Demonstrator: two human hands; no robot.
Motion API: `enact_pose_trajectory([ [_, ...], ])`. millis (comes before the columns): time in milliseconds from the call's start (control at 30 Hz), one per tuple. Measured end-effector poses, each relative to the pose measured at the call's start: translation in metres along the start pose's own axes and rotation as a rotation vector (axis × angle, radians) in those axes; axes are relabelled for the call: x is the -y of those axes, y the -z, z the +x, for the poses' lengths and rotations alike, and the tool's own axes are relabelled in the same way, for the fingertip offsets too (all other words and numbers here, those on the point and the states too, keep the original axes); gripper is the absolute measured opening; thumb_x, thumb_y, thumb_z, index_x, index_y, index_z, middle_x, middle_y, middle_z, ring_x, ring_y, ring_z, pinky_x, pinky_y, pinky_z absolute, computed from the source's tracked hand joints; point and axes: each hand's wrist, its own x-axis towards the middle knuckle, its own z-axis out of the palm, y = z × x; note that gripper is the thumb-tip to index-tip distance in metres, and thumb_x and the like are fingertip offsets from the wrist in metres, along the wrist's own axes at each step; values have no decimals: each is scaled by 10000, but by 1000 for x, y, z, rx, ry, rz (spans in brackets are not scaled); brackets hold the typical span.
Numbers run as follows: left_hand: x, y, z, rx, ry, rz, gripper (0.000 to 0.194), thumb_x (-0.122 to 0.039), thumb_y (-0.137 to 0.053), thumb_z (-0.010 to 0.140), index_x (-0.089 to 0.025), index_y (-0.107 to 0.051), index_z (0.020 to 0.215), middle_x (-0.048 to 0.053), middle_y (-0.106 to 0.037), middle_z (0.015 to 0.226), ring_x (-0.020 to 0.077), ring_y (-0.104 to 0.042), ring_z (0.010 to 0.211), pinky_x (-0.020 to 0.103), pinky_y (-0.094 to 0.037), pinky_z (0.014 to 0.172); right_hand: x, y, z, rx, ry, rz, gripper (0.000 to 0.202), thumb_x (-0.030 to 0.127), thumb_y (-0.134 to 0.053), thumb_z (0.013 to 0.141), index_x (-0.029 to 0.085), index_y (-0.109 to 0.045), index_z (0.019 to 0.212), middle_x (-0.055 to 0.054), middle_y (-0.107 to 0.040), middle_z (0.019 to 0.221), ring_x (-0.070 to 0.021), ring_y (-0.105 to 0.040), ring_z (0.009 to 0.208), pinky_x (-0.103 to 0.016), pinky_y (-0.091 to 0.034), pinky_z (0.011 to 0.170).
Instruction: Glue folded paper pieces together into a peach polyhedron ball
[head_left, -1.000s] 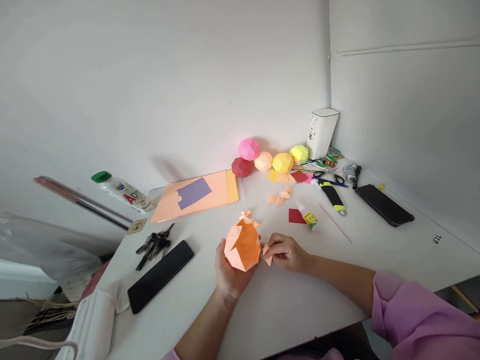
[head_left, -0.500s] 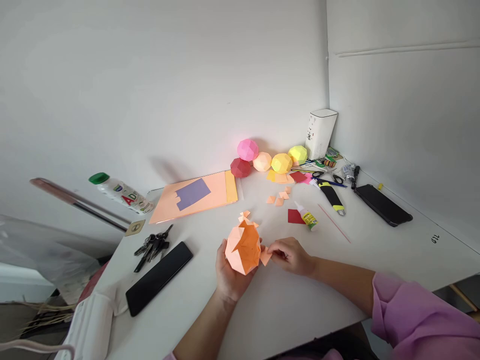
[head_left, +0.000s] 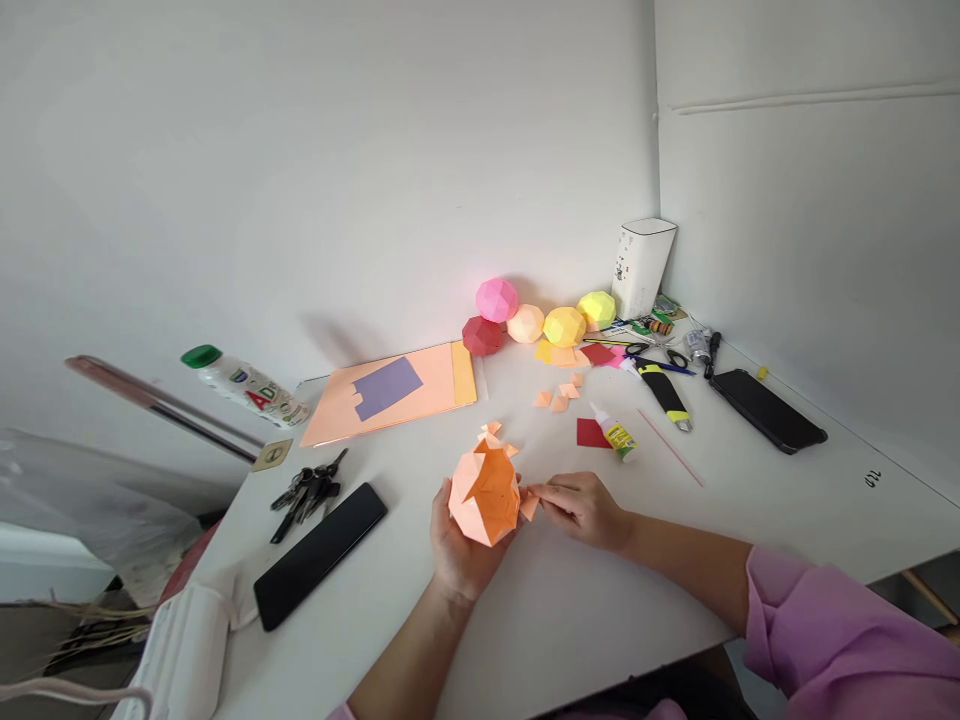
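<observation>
My left hand (head_left: 461, 565) cradles a peach paper ball (head_left: 471, 505) whose upper right side is open, showing its orange hollow inside and jagged edges. At the ball's right side, my right hand (head_left: 581, 508) pinches a small peach paper piece (head_left: 529, 507) between thumb and fingertips. Whether that piece touches the ball I cannot tell. Just behind the ball lie a few folded peach pieces (head_left: 491, 428). Farther back are several peach paper diamonds (head_left: 559, 402). A glue bottle (head_left: 619, 440) lies beside a red paper square (head_left: 593, 433).
Finished paper balls (head_left: 564, 327) line the wall. Peach sheets (head_left: 397, 400) with a purple piece (head_left: 387, 388) lie back left. Keys (head_left: 307, 490), a black phone (head_left: 321, 555) and a bottle (head_left: 244, 388) are left. A utility knife (head_left: 664, 396), scissors (head_left: 657, 353) and a black case (head_left: 766, 410) are right.
My right hand has shifted very slightly, and the small paper piece has moved a little up and left beside the ball. The left hand keeps its hold on the ball.
</observation>
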Motion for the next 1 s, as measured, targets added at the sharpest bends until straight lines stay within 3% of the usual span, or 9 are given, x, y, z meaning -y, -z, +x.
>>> enact_pose_trajectory([
  [200,1,0,1,-37,-20,5,488,-550,-463,828,-158,-679,1019,141,-699,934,305,-652,907,468,-498,835,1,-1,-2,56,60,-74,323,89,-422,903,160,-558,1188,-13,-620,654,-121,-528,521,-221,-398,473],
  [300,1,-4,-1,-32,-39,33,492,-553,-453,830,-158,-681,1016,137,-699,921,288,-654,866,464,-497,840,-1,7,3,74,51,-174,290,83,-428,882,141,-574,1126,-25,-637,686,-129,-543,569,-235,-407,521],
  [367,0,-5,-2,-11,-51,56,500,-559,-449,829,-159,-675,1027,135,-698,907,281,-652,832,465,-496,834,-5,18,10,89,-66,-344,236,89,-430,870,153,-614,1003,-32,-626,689,-149,-548,618,-258,-405,565],
  [467,-1,-5,-4,17,-45,65,516,-570,-451,824,-153,-664,1042,143,-694,895,275,-649,796,451,-500,802,-15,40,22,163,-412,-678,167,138,-456,869,149,-622,881,-97,-620,787,-232,-559,795,-310,-406,643],
  [567,-1,-3,-6,14,-9,58,529,-569,-449,825,-140,-654,1056,163,-690,912,270,-646,782,411,-508,741,-25,59,30,334,-771,-836,232,237,-528,859,104,-563,1046,-180,-581,973,-310,-536,924,-345,-408,669],
  [633,-1,-3,-6,8,5,64,527,-563,-450,826,-136,-651,1061,169,-688,926,271,-646,785,389,-509,705,-30,67,31,420,-916,-817,296,273,-573,840,94,-530,1072,-207,-554,1045,-324,-537,951,-346,-416,669],
  [833,-1,-5,-8,-2,-14,64,505,-550,-460,826,-140,-649,1053,169,-693,916,278,-653,774,431,-518,750,-34,72,28,516,-962,-710,159,145,-591,793,122,-561,948,-174,-612,1010,-317,-551,1008,-337,-421,735],
  [1000,-1,-5,-8,7,-5,63,501,-543,-455,836,-145,-638,1080,170,-695,938,293,-657,816,450,-517,782,-34,75,31,483,-1003,-636,159,92,-559,761,129,-577,914,-147,-652,944,-289,-590,948,-304,-408,692],
])
